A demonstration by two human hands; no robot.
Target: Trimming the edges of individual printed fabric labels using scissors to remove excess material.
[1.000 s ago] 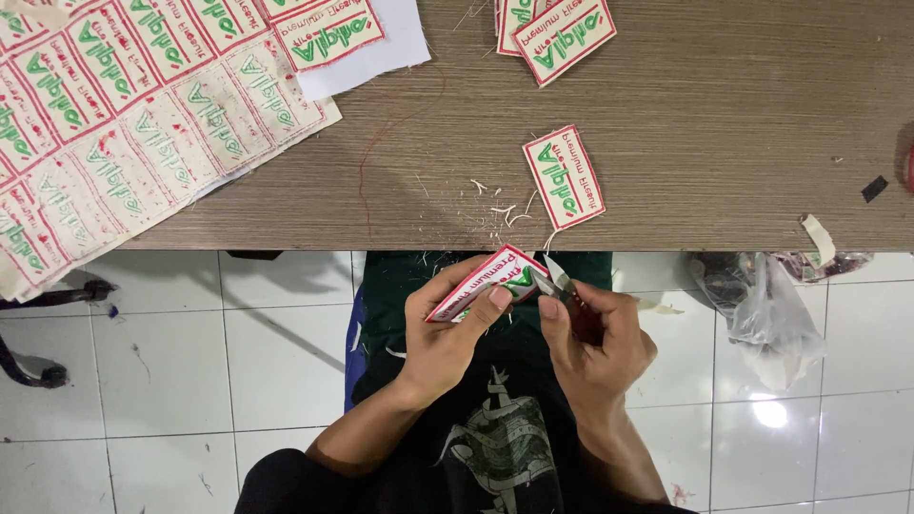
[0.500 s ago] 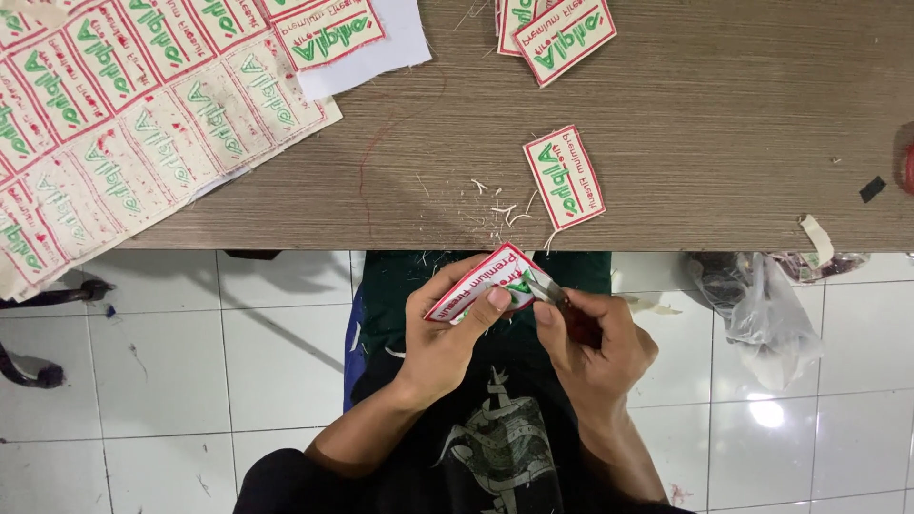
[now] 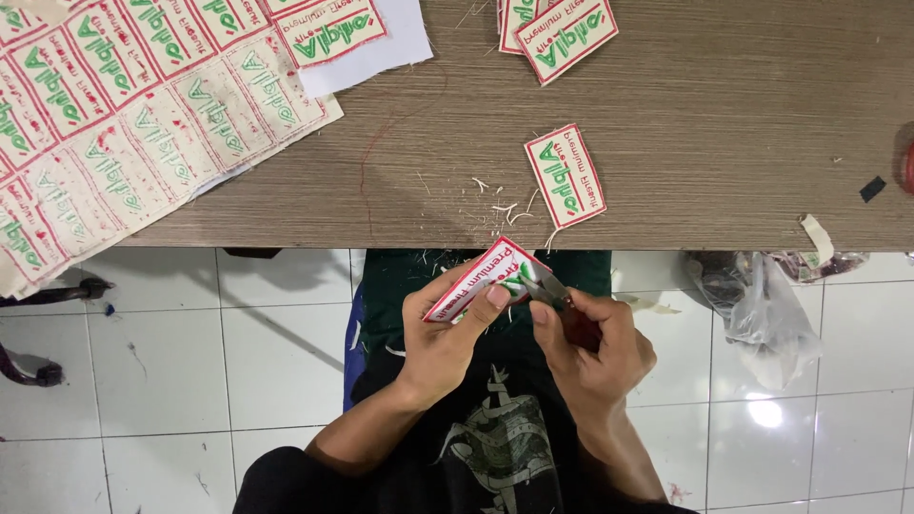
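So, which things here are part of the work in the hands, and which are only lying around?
In use:
- left hand holding one embroidered patch
- right hand with a small cutting tool at the patch's edge

Lying about:
- uncut sheet of patches
- single patch on the table
- stacked patches
- thread scraps
- plastic bag

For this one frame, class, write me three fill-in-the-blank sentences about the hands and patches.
The left hand holds a red-edged ___. The right hand works small ___ at the patch's edge. One loose patch lies on the ___ beside thread scraps.

Missing words: patch; scissors; table
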